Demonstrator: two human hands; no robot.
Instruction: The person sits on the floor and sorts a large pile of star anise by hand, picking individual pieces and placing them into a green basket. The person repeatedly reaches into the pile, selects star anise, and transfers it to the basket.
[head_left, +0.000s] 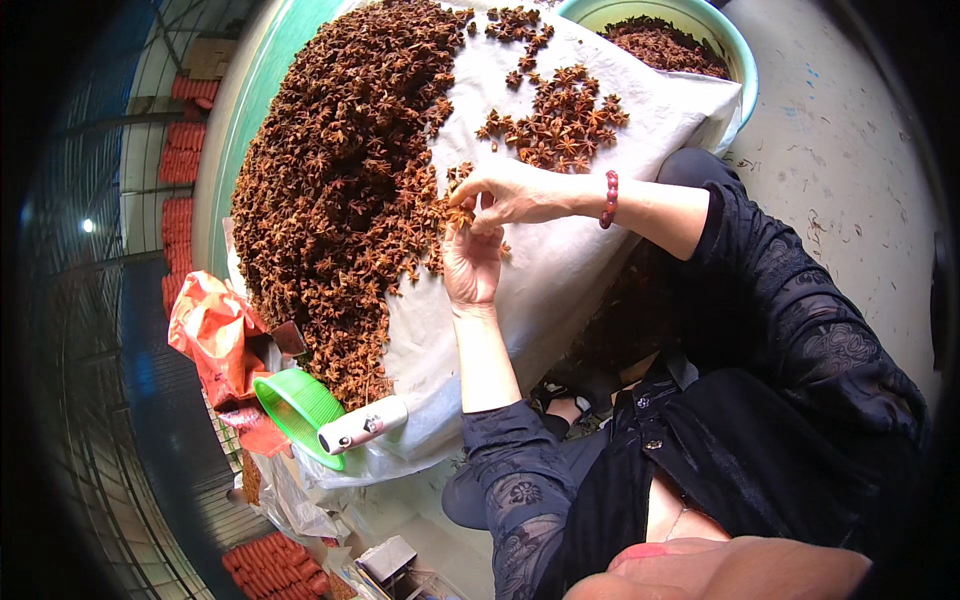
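Note:
A large heap of dried star anise (337, 172) lies on a white woven plastic sheet (427, 330). Over the heap's right edge, my left hand (474, 270) is palm up, its fingertips at a star anise pod (460, 217). My right hand (517, 196), with a red beaded bracelet on the wrist, meets it from the right, thumb and fingers pinching at the same pod. The fingers partly hide the pod. Beyond my right hand lies a smaller group of star anise (566, 120), apart from the heap.
A pale green tub (746, 67) with reddish-brown contents stands at upper right. At lower left are a green plastic basket (300, 405), a white cylindrical container (364, 425) and an orange plastic bag (214, 330). Stacked red bags (274, 566) stand on the floor beyond.

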